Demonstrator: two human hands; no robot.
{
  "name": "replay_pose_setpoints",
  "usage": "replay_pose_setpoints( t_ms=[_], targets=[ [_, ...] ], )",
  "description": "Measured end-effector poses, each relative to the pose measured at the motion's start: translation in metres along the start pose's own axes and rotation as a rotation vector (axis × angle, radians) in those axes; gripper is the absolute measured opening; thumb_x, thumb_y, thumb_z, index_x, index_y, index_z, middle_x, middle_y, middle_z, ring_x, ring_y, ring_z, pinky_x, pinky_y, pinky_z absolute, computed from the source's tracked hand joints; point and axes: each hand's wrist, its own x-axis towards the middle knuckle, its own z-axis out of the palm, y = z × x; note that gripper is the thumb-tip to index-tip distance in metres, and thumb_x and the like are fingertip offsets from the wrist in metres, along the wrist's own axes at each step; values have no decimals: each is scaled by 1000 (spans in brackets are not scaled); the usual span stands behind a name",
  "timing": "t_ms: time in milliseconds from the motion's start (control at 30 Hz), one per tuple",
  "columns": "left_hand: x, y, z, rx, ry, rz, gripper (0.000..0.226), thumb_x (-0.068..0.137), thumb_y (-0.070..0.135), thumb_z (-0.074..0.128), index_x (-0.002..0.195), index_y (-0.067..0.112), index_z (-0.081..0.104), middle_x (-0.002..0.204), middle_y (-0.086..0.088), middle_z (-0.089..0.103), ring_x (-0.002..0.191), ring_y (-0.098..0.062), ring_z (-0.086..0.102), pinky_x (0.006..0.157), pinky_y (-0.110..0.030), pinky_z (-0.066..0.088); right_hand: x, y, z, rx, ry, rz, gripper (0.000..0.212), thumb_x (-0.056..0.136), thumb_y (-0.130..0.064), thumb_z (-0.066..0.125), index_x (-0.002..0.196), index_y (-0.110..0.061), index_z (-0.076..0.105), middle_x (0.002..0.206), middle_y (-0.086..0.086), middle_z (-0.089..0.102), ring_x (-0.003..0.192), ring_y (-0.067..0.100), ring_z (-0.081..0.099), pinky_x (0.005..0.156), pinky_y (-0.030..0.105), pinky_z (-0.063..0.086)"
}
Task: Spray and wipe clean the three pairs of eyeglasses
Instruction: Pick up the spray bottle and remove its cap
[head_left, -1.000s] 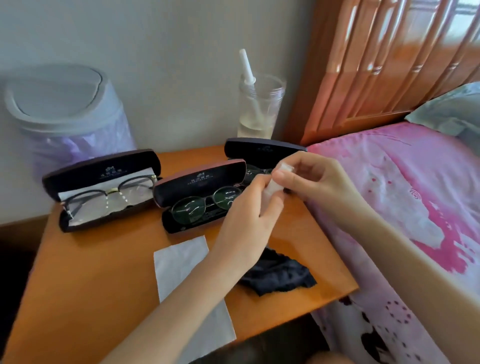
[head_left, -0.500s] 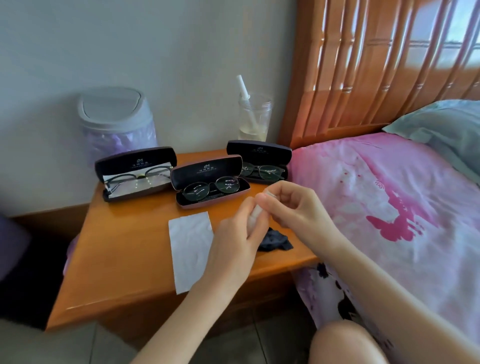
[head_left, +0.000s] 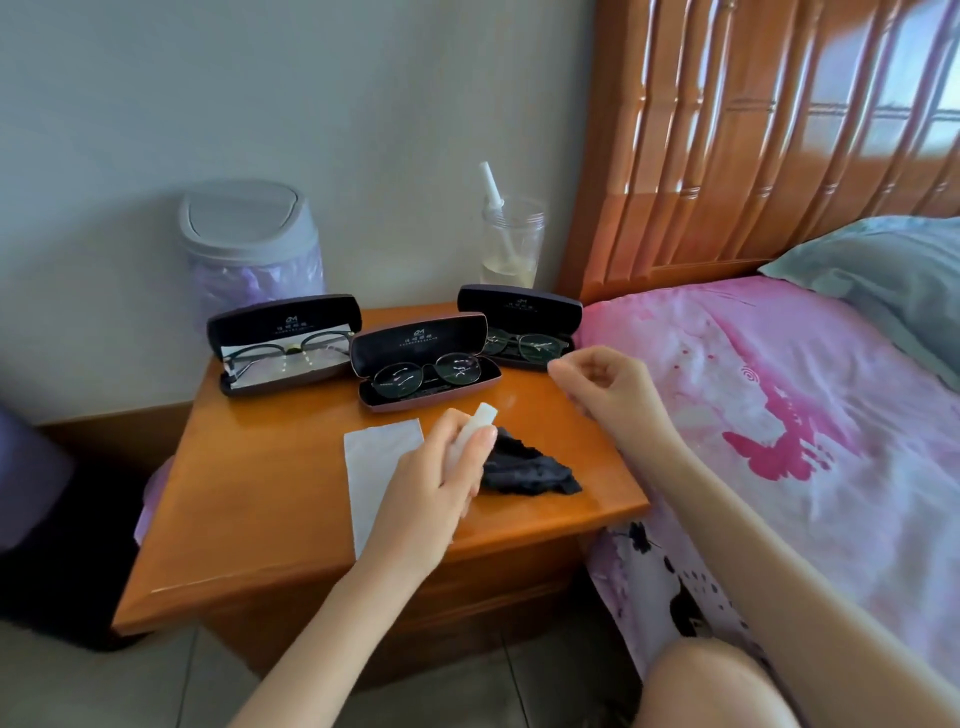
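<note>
Three pairs of eyeglasses lie in open dark cases on the wooden nightstand: the left pair on a white cloth, the middle pair, and the right pair. My left hand grips a small white spray bottle above the table's front, tip pointing up and to the right. My right hand hovers near the right case with fingers curled; nothing shows between them. A white tissue and a crumpled black cloth lie beside my left hand.
A clear cup with a white straw stands at the table's back edge. A lidded bin sits behind the left case. The wooden headboard and the pink bed border the right side. My knee is below.
My hands, joined on the spray bottle before, have separated. The right hand moved up and right toward the right case; the left keeps the bottle. The view has pulled back.
</note>
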Motion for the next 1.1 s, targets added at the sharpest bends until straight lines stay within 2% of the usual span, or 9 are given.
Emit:
replay_pose_setpoints(
  t_ms=[100,200,367,467,633,767,900,1000,1100],
  targets=[
    [0,-1,2,1,12,-4,21,90,47,43,84,28,48,54,11,47,48,-5,43,53,-31,40,5,27,14,-240,-5,-37,12,88,-24,66,91,-12,66,80,-4,64,72,7,54,65,11,43],
    [2,-5,4,9,-5,-50,13,96,38,42,93,27,47,67,8,51,56,-4,49,60,-28,45,10,40,22,-407,-5,-57,14,89,-22,64,98,-14,59,82,-2,60,68,5,51,60,7,41],
    [5,-8,5,63,-26,-74,13,100,31,38,110,25,43,83,11,52,73,0,54,64,-10,45,13,47,28,-561,-43,-15,21,84,-31,70,94,-18,56,78,-3,59,73,14,57,67,32,49],
    [7,-8,6,78,-39,-71,19,97,36,41,115,30,39,95,15,55,84,2,56,68,-6,45,14,45,27,-490,-71,72,30,80,-32,74,101,-17,59,80,2,62,73,16,58,71,36,52],
    [10,-10,7,41,62,6,46,85,44,51,122,36,24,106,6,61,91,-7,62,71,-11,50,-10,5,16,-82,56,35,24,91,-38,59,105,-20,66,82,-8,65,75,-1,57,70,16,43],
    [15,-5,12,30,132,43,57,76,48,51,122,35,19,100,9,59,80,-4,61,61,-8,46,-35,-21,27,-84,-250,-30,14,90,-37,58,92,-31,70,97,-14,61,95,5,51,81,18,39],
    [22,0,8,33,81,-4,55,81,42,59,127,35,29,107,16,56,91,6,58,70,-5,48,-28,-24,34,153,-193,16,20,91,-26,61,94,-10,72,87,-3,67,81,1,59,76,15,47],
    [32,-3,-12,111,98,-9,45,85,39,60,126,27,45,113,19,55,103,9,54,80,-5,43,-13,-25,31,246,-63,58,24,96,-31,53,97,-10,66,89,1,69,76,14,61,75,29,47],
    [53,-15,-36,483,225,61,28,92,25,57,119,19,57,119,6,57,116,-9,50,91,-15,33,-1,-24,31,293,-24,86,30,98,-33,48,108,-7,58,99,5,73,87,22,70,77,47,53]
  ],
)
